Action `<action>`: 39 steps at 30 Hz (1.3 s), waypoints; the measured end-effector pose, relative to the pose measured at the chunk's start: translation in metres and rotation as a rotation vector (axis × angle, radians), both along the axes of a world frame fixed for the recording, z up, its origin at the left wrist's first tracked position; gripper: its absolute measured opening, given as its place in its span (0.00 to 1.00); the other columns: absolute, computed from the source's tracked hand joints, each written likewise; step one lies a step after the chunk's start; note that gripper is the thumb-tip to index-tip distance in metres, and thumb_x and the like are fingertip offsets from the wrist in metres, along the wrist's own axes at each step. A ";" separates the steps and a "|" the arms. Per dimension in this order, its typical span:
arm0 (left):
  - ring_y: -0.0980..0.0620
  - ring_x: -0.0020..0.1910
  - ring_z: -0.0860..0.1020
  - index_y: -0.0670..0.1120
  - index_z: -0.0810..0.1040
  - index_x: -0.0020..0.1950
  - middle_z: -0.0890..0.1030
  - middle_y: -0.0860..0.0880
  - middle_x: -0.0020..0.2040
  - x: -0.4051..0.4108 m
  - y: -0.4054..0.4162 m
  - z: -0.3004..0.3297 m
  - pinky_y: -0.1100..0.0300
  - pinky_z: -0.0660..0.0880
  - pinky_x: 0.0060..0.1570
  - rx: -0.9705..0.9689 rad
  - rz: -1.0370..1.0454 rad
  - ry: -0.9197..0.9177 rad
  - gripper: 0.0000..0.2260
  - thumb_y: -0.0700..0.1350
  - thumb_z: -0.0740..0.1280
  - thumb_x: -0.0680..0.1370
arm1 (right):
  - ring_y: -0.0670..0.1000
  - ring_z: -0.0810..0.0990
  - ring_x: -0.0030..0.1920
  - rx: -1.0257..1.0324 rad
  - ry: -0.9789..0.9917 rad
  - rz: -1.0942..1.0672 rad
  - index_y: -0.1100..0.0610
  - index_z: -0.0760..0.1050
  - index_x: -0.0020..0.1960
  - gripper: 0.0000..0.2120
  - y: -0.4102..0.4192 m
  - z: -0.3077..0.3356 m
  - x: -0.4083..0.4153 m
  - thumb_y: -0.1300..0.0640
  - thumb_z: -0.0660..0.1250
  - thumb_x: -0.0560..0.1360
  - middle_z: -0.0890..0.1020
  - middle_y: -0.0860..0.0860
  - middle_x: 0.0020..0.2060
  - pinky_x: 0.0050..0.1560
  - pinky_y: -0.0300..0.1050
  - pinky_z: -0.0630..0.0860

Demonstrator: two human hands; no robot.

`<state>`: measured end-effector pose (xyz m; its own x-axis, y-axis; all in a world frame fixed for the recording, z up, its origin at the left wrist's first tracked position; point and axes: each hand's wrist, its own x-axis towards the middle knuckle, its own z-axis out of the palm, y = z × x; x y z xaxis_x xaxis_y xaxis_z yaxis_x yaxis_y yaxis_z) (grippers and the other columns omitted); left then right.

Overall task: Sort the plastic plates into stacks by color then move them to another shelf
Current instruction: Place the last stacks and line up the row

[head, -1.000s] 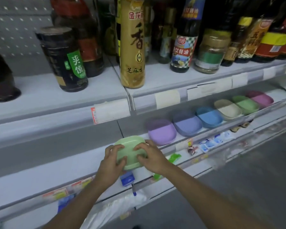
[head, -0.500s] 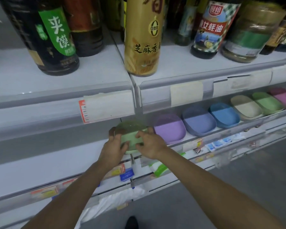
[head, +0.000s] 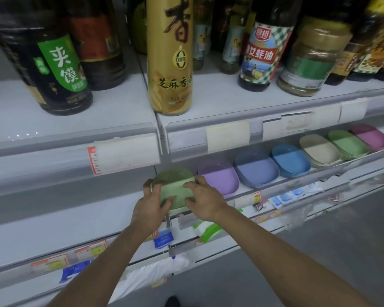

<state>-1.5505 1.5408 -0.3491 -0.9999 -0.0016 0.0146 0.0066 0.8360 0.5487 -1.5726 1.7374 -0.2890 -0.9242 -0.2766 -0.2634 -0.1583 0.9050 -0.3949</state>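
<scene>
I see both hands, left hand [head: 150,209] and right hand [head: 203,200], gripping the green plates [head: 175,191] with curled fingers at the shelf [head: 53,218] front. The purple stack [head: 218,179] sits just right of them.

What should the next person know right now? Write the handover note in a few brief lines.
Left hand and right hand both grip the green plates at the shelf's left end.
To the right, a row along the same shelf: lilac stack, periwinkle stack, blue stack, beige stack, second green stack, pink stack.
Done: plates look sorted by color.
Left: set down the held plates; green is in two places, so probably merge; whether this is the destination shelf is unclear.
</scene>
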 end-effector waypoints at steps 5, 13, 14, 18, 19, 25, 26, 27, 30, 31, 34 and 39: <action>0.42 0.44 0.82 0.54 0.68 0.69 0.63 0.45 0.73 0.012 0.002 0.013 0.51 0.81 0.46 -0.101 0.070 0.009 0.20 0.59 0.64 0.80 | 0.56 0.81 0.57 -0.092 0.046 0.060 0.49 0.73 0.71 0.20 0.021 0.011 0.009 0.52 0.64 0.80 0.63 0.49 0.75 0.62 0.50 0.76; 0.44 0.37 0.80 0.53 0.71 0.68 0.63 0.46 0.74 0.050 0.031 0.048 0.53 0.78 0.42 -0.199 0.197 0.063 0.19 0.59 0.66 0.80 | 0.52 0.80 0.58 -0.193 0.056 0.145 0.48 0.79 0.62 0.13 0.090 0.024 0.038 0.52 0.65 0.77 0.74 0.48 0.62 0.64 0.50 0.75; 0.43 0.37 0.80 0.53 0.71 0.68 0.63 0.46 0.74 0.056 0.043 0.053 0.52 0.78 0.43 -0.196 0.202 0.062 0.19 0.58 0.66 0.79 | 0.51 0.80 0.57 -0.200 0.068 0.150 0.48 0.79 0.61 0.13 0.105 0.026 0.043 0.52 0.65 0.77 0.74 0.48 0.60 0.63 0.50 0.76; 0.42 0.41 0.81 0.55 0.71 0.69 0.64 0.47 0.73 0.086 0.117 0.072 0.51 0.78 0.46 -0.219 0.181 0.073 0.19 0.58 0.66 0.79 | 0.51 0.79 0.55 -0.212 0.124 0.186 0.49 0.79 0.61 0.12 0.175 0.036 0.071 0.53 0.65 0.79 0.75 0.48 0.59 0.61 0.47 0.74; 0.42 0.43 0.82 0.55 0.71 0.69 0.65 0.48 0.72 0.096 0.139 0.076 0.51 0.77 0.47 -0.210 0.177 0.082 0.19 0.57 0.67 0.79 | 0.52 0.79 0.55 -0.221 0.137 0.200 0.49 0.79 0.61 0.11 0.195 0.039 0.080 0.54 0.66 0.79 0.75 0.48 0.59 0.61 0.47 0.74; 0.47 0.43 0.80 0.58 0.72 0.64 0.68 0.53 0.66 0.164 0.246 0.102 0.49 0.78 0.48 -0.135 0.156 0.099 0.16 0.54 0.68 0.77 | 0.53 0.78 0.60 -0.174 0.173 0.271 0.50 0.80 0.58 0.09 0.302 0.052 0.128 0.54 0.66 0.79 0.76 0.50 0.60 0.61 0.49 0.75; 0.47 0.45 0.81 0.57 0.72 0.64 0.69 0.54 0.66 0.172 0.256 0.105 0.49 0.78 0.49 -0.128 0.169 0.093 0.16 0.55 0.68 0.77 | 0.52 0.77 0.62 -0.152 0.172 0.280 0.50 0.80 0.59 0.10 0.314 0.055 0.131 0.53 0.66 0.79 0.76 0.49 0.62 0.62 0.49 0.74; 0.47 0.47 0.81 0.57 0.72 0.64 0.69 0.54 0.65 0.179 0.265 0.108 0.50 0.78 0.50 -0.119 0.183 0.092 0.16 0.55 0.67 0.78 | 0.51 0.77 0.62 -0.141 0.165 0.283 0.49 0.80 0.59 0.10 0.325 0.058 0.133 0.53 0.65 0.80 0.76 0.48 0.63 0.62 0.49 0.74; 0.48 0.46 0.81 0.57 0.72 0.64 0.70 0.53 0.65 0.192 0.278 0.114 0.52 0.76 0.48 -0.116 0.215 0.080 0.15 0.55 0.67 0.78 | 0.50 0.77 0.60 -0.163 0.151 0.278 0.47 0.79 0.59 0.09 0.345 0.063 0.134 0.53 0.64 0.80 0.75 0.45 0.60 0.63 0.50 0.75; 0.48 0.46 0.81 0.57 0.73 0.64 0.71 0.53 0.65 0.193 0.280 0.115 0.53 0.76 0.47 -0.118 0.228 0.071 0.15 0.54 0.67 0.78 | 0.49 0.77 0.59 -0.171 0.154 0.280 0.46 0.79 0.58 0.09 0.348 0.064 0.133 0.52 0.64 0.80 0.74 0.44 0.57 0.63 0.50 0.75; 0.48 0.51 0.81 0.58 0.73 0.63 0.72 0.53 0.66 0.191 0.281 0.116 0.51 0.77 0.50 -0.102 0.257 0.070 0.15 0.52 0.68 0.77 | 0.49 0.78 0.53 -0.182 0.149 0.298 0.46 0.79 0.59 0.09 0.350 0.067 0.126 0.51 0.64 0.80 0.72 0.43 0.54 0.59 0.49 0.76; 0.48 0.51 0.80 0.56 0.74 0.64 0.73 0.51 0.64 0.187 0.267 0.110 0.52 0.77 0.50 -0.094 0.307 0.060 0.15 0.51 0.69 0.77 | 0.51 0.78 0.54 -0.178 0.143 0.330 0.46 0.79 0.59 0.09 0.331 0.064 0.107 0.50 0.63 0.81 0.73 0.44 0.54 0.59 0.52 0.76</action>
<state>-1.3637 1.8074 -0.2396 -0.9503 -0.2988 0.0875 -0.2238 0.8511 0.4749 -1.4655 2.0681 -0.2254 -0.8019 -0.5945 -0.0596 -0.4939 0.7156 -0.4939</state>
